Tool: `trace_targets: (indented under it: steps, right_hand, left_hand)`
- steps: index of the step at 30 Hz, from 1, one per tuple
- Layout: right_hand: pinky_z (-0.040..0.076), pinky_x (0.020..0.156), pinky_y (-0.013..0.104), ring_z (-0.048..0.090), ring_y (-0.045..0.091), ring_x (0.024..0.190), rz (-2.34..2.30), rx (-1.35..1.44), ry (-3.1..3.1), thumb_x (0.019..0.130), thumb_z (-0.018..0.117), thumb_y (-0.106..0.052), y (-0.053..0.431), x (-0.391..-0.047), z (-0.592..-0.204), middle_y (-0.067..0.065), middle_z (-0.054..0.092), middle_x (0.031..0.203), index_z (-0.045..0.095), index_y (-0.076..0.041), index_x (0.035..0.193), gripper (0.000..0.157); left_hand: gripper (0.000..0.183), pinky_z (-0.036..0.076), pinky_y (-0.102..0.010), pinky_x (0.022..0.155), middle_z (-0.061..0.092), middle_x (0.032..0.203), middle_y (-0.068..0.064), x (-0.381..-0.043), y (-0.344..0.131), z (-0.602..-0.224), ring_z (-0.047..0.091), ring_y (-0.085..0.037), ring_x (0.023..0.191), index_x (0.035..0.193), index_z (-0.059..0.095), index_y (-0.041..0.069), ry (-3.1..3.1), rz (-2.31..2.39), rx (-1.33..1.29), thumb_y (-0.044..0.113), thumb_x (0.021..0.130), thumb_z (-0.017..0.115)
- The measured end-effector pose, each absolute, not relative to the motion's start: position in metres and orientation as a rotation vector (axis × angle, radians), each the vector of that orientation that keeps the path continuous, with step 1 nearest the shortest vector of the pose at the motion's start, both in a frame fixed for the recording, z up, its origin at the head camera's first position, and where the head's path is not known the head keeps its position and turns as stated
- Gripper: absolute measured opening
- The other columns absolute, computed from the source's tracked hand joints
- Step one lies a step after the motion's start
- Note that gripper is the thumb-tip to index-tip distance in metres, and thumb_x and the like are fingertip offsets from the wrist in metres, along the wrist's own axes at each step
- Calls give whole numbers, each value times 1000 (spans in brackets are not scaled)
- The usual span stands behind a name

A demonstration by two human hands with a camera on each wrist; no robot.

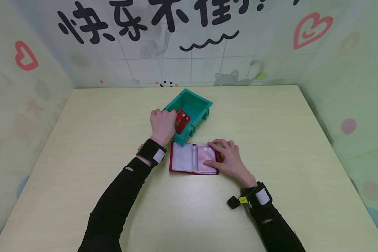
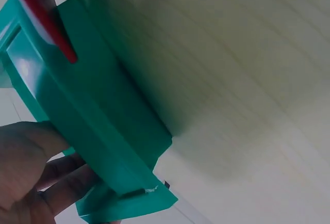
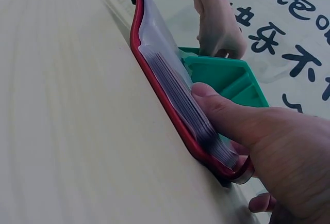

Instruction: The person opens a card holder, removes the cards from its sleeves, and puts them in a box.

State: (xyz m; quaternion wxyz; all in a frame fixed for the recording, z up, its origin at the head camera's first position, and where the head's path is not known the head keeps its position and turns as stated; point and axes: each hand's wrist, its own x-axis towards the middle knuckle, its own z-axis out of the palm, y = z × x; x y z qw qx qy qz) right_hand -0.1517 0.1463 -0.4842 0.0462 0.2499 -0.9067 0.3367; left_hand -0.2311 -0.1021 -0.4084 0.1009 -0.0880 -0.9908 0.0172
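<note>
A green plastic bin (image 1: 204,110) stands on the table with a red card (image 1: 182,120) inside. My left hand (image 1: 163,124) grips the bin's left wall, and in the left wrist view its fingers (image 2: 67,182) curl at that wall. Just in front of the bin lies an open red card holder (image 1: 182,157) with clear sleeves and a pinkish card on the right side. My right hand (image 1: 228,157) holds the holder's right edge. In the right wrist view, the thumb (image 3: 221,105) lies on the stacked sleeves (image 3: 180,97); the other fingers are partly hidden.
The pale wooden table (image 1: 97,140) extends around the bin and holder. Printed panels enclose its back (image 1: 176,66) and sides. A small black camera (image 1: 233,202) juts out from the right wrist strap.
</note>
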Motion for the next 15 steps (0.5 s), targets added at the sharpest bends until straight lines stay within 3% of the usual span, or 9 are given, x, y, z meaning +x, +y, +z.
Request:
trace_targets:
  steps: [6, 15]
  right_hand:
    - [30, 90, 50, 36, 29, 111, 1033, 759, -2774, 75, 77, -41, 148, -152, -485, 9, 50, 127, 59, -9, 131, 67]
    - [30, 94, 52, 34, 31, 114, 1004, 712, -2799, 75, 77, -42, 146, -152, -483, 14, 47, 127, 56, -5, 133, 72]
  left_hand:
    - [29, 51, -47, 75, 69, 74, -17, -233, -107, -413, 59, -36, 75, 81, 72, 3, -2913, 42, -182, 32, 84, 71]
    - [27, 52, -49, 60, 62, 65, -17, -225, -125, -411, 56, -36, 64, 72, 66, 1, -2966, -84, 8, 23, 88, 64]
